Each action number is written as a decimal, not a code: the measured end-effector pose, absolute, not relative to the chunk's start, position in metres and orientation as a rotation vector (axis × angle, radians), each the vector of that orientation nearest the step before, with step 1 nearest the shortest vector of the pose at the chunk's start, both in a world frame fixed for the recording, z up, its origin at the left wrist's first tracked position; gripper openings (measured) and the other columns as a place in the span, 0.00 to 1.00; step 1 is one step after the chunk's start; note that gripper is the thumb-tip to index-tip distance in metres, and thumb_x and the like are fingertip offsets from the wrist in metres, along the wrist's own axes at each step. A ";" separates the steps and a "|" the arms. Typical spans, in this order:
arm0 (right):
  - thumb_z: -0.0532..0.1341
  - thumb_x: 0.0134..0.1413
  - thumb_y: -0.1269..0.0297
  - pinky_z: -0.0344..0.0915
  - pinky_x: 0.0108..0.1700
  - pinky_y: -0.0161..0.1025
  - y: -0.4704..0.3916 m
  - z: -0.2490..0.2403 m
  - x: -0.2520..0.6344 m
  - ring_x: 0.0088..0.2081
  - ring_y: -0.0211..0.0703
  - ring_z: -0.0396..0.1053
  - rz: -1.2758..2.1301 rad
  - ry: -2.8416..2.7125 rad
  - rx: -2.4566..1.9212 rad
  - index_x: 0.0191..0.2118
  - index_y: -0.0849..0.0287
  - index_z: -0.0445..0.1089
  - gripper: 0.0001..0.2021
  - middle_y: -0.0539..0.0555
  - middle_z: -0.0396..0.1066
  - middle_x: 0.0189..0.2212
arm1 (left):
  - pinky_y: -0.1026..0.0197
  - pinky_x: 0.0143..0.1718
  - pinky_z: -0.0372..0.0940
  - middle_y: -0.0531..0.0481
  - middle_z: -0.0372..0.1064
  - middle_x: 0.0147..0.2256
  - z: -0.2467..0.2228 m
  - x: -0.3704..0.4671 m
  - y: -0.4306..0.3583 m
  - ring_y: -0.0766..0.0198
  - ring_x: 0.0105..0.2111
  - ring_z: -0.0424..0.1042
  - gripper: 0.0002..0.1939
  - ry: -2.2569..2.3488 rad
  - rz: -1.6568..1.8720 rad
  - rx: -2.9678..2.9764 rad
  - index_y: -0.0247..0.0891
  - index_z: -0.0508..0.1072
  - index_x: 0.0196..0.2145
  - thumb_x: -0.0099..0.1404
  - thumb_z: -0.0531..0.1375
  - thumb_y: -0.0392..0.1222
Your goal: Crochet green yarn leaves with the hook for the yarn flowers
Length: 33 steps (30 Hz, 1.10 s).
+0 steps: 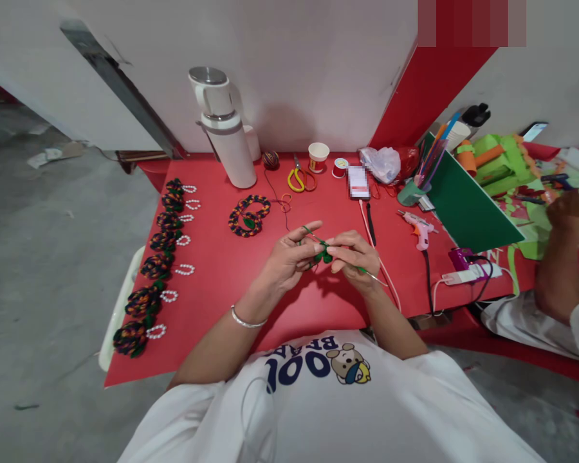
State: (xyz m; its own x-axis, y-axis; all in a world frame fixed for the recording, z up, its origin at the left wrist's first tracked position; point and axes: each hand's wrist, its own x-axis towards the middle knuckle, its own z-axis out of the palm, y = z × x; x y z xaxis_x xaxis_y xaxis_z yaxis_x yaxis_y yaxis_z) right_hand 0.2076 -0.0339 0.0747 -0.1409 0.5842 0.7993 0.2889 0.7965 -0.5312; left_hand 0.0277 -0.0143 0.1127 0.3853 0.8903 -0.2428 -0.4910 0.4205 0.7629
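Above the red table (212,283), the person's left hand (289,257) and right hand (352,257) meet, fingertips pinching a small green crocheted yarn piece (324,254), the right also gripping a thin metal crochet hook (374,275). Left, multicoloured yarn flowers with pearl loops (159,263) line the edge; farther off stands a white flask (226,128).

small green crochet piece (324,254), held above table
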 end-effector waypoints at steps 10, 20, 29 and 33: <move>0.67 0.63 0.62 0.74 0.51 0.48 -0.027 0.108 0.236 0.48 0.44 0.78 0.503 -2.093 -0.647 0.51 0.48 0.78 0.12 0.57 0.81 0.50 | 0.66 0.23 0.60 0.57 0.68 0.19 0.114 0.017 -0.006 0.72 0.18 0.65 0.30 0.914 0.986 0.880 0.30 0.81 0.46 0.42 0.76 0.36; 0.62 0.67 0.60 0.76 0.49 0.50 -0.032 0.119 0.243 0.44 0.47 0.81 0.805 -1.879 -0.667 0.44 0.53 0.81 0.09 0.58 0.83 0.42 | 0.62 0.30 0.67 0.49 0.76 0.23 0.122 0.012 -0.002 0.65 0.23 0.72 0.25 0.812 0.868 1.022 0.30 0.83 0.43 0.45 0.74 0.34; 0.63 0.66 0.62 0.76 0.50 0.51 -0.042 0.109 0.239 0.46 0.48 0.80 0.755 -1.774 -0.658 0.48 0.49 0.80 0.09 0.56 0.83 0.45 | 0.65 0.25 0.60 0.50 0.74 0.23 0.123 0.016 -0.005 0.69 0.21 0.67 0.25 0.799 0.917 1.011 0.32 0.84 0.43 0.44 0.76 0.37; 0.63 0.66 0.62 0.74 0.52 0.52 -0.049 0.104 0.231 0.48 0.48 0.80 0.629 -1.724 -0.711 0.49 0.48 0.80 0.10 0.56 0.82 0.47 | 0.64 0.27 0.64 0.51 0.74 0.23 0.123 0.022 -0.010 0.68 0.22 0.69 0.26 0.828 1.028 1.031 0.33 0.83 0.44 0.45 0.77 0.38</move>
